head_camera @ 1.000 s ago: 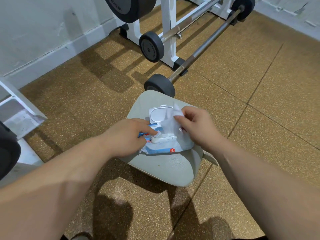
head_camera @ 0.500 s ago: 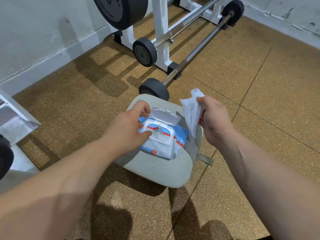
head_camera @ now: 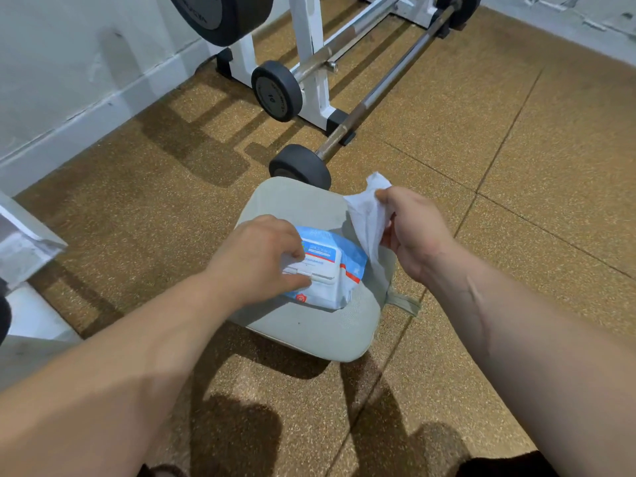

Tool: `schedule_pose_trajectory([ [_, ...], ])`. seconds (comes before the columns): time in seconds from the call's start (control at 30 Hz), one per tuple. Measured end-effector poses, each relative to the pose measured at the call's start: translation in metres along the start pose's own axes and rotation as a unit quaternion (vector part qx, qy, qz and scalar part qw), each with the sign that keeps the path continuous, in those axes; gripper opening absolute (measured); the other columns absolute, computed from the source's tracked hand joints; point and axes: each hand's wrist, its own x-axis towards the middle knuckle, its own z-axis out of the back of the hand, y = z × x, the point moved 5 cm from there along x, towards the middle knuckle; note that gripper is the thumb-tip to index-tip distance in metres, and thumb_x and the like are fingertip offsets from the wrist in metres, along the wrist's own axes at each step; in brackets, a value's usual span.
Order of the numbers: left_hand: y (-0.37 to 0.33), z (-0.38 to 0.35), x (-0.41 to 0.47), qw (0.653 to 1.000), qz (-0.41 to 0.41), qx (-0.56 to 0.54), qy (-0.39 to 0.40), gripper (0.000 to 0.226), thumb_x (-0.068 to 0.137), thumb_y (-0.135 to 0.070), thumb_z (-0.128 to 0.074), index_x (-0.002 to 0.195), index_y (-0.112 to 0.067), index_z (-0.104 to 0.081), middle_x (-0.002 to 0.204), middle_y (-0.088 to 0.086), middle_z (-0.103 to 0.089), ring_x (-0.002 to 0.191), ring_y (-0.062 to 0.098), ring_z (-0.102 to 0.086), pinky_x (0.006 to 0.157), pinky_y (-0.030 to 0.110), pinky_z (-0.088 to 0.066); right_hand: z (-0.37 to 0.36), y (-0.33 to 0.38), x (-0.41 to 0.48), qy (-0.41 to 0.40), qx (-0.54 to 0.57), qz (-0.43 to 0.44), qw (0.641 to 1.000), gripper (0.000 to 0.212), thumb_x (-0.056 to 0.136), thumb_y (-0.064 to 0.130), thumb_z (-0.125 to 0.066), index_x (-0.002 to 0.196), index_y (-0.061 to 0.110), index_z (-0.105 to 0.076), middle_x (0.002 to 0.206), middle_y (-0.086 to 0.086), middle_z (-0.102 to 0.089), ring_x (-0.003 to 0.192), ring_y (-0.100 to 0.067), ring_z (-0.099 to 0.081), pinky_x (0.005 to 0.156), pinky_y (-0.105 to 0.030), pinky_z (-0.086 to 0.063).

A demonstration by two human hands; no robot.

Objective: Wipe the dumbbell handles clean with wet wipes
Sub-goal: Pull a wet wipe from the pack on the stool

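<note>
Pinching a white wet wipe [head_camera: 367,215] between thumb and fingers, my right hand [head_camera: 418,232] holds it up just above the right edge of the padded grey bench [head_camera: 309,327]. The wipe hangs loose and crumpled, its top corner poking up past my knuckles and its lower end trailing down beside the bench's edge. It is clear of the pack of wipes [head_camera: 335,275], which lies flat on the bench, blue and white with a red stripe.

My left hand [head_camera: 261,259] is on that pack, fingers curled over the far side of its white lid [head_camera: 323,270] and thumb against the near edge, so the lid sits gripped between them (it looks flat and closed). A short grey strap [head_camera: 404,302] sticks out from the bench's right side.

Beyond the bench, a long metal bar [head_camera: 385,87] lies on the speckled brown floor [head_camera: 533,139], untouched and well apart from both hands. It runs away from me toward the upper right. Its near weight disc [head_camera: 299,165] rests just beside the bench's far edge, partly hidden by it, and the far disc [head_camera: 457,8] is close to the back wall.

Left of the bar stands a white rack [head_camera: 311,63] carrying a second bar with a small dark disc [head_camera: 277,91] marked 10, and a much larger dark plate [head_camera: 220,15] at the top edge of the view. Both my forearms are bare.
</note>
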Motion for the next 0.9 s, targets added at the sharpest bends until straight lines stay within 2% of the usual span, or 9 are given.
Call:
schedule_pose_trajectory([
  [0.13, -0.002, -0.004, -0.009, 0.997, -0.037, 0.054, 0.047, 0.046, 0.077, -0.062, -0.055, 0.083, -0.024, -0.079, 0.108, -0.001, -0.071, 0.096, 0.027, -0.065, 0.084, 0.038, -0.053, -0.012, -0.001, 0.001, 0.017, -0.030, 0.010, 0.999, 0.018, 0.093, 0.018, -0.058, 0.077, 0.019, -0.054, 0.065, -0.001, -0.053, 0.054, -0.014, -0.048, 0.049, -0.021, -0.036],
  [0.3, -0.005, -0.014, -0.018, 0.989, -0.016, 0.109, 0.097, 0.047, 0.084, -0.054, -0.037, 0.089, -0.026, -0.075, 0.126, 0.002, -0.060, 0.106, 0.030, -0.057, 0.083, 0.042, -0.044, -0.026, -0.003, -0.004, 0.043, -0.078, 0.040, 0.995, 0.013, 0.080, 0.020, -0.064, 0.090, 0.012, -0.061, 0.081, -0.011, -0.053, 0.071, -0.021, -0.049, 0.057, -0.028, -0.035],
  [0.37, -0.009, -0.015, -0.019, 0.988, 0.004, 0.112, 0.108, 0.049, 0.085, -0.050, -0.032, 0.095, -0.026, -0.073, 0.133, -0.001, -0.054, 0.114, 0.028, -0.052, 0.086, 0.041, -0.039, -0.032, -0.001, -0.008, 0.050, -0.078, 0.054, 0.994, 0.005, 0.083, 0.012, -0.065, 0.086, 0.011, -0.061, 0.081, -0.011, -0.055, 0.072, -0.021, -0.049, 0.058, -0.028, -0.036],
  [0.43, -0.010, -0.014, -0.019, 0.988, 0.033, 0.100, 0.114, 0.050, 0.085, -0.051, -0.031, 0.096, -0.027, -0.073, 0.135, -0.005, -0.053, 0.121, 0.024, -0.048, 0.091, 0.039, -0.034, -0.035, 0.000, -0.011, 0.066, -0.064, 0.060, 0.994, 0.014, 0.081, 0.009, -0.067, 0.077, 0.020, -0.060, 0.078, -0.010, -0.057, 0.071, -0.020, -0.051, 0.060, -0.030, -0.038],
  [0.53, -0.015, 0.011, -0.010, 0.992, 0.112, -0.053, -0.005, 0.043, 0.094, -0.052, -0.043, 0.106, -0.028, -0.077, 0.118, -0.003, -0.068, 0.113, 0.022, -0.059, 0.094, 0.037, -0.044, -0.043, 0.002, -0.020, 0.104, -0.040, 0.063, 0.992, 0.021, 0.076, 0.011, -0.071, 0.068, 0.023, -0.056, 0.077, -0.014, -0.052, 0.069, -0.021, -0.047, 0.056, -0.029, -0.035],
  [0.6, -0.016, 0.027, -0.002, 0.920, 0.233, -0.303, -0.084, 0.032, 0.095, -0.040, -0.064, 0.123, -0.024, -0.070, 0.105, -0.003, -0.071, 0.097, 0.013, -0.064, 0.084, 0.029, -0.049, -0.048, 0.006, -0.025, 0.132, -0.007, 0.061, 0.989, 0.022, 0.077, 0.007, -0.075, 0.075, 0.019, -0.057, 0.082, -0.017, -0.053, 0.071, -0.023, -0.049, 0.057, -0.029, -0.040],
  [0.67, -0.026, 0.034, 0.006, 0.823, 0.277, -0.488, -0.088, 0.023, 0.094, -0.023, -0.069, 0.117, -0.022, -0.070, 0.090, 0.001, -0.070, 0.080, 0.010, -0.063, 0.067, 0.023, -0.048, -0.053, 0.016, -0.030, 0.142, 0.027, 0.063, 0.987, 0.022, 0.084, -0.001, -0.072, 0.084, 0.013, -0.055, 0.079, -0.017, -0.055, 0.066, -0.021, -0.055, 0.055, -0.027, -0.048],
  [0.77, -0.033, 0.053, 0.011, 0.794, 0.287, -0.513, -0.153, 0.012, 0.090, -0.007, -0.072, 0.082, -0.015, -0.075, 0.080, 0.021, -0.070, 0.070, 0.018, -0.062, 0.068, 0.032, -0.049, -0.059, 0.038, -0.040, 0.150, 0.078, 0.065, 0.983, 0.019, 0.088, -0.003, -0.067, 0.089, 0.012, -0.055, 0.079, -0.010, -0.062, 0.064, -0.017, -0.061, 0.056, -0.025, -0.053],
  [0.9, -0.036, 0.080, 0.005, 0.704, 0.360, -0.575, -0.210, 0.017, 0.091, -0.002, -0.066, 0.080, -0.014, -0.070, 0.072, 0.017, -0.065, 0.070, 0.024, -0.058, 0.069, 0.035, -0.051, -0.063, 0.067, -0.057, 0.191, 0.111, 0.043, 0.974, 0.016, 0.089, -0.001, -0.063, 0.098, 0.011, -0.063, 0.088, -0.010, -0.069, 0.072, -0.018, -0.066, 0.061, -0.026, -0.055],
])
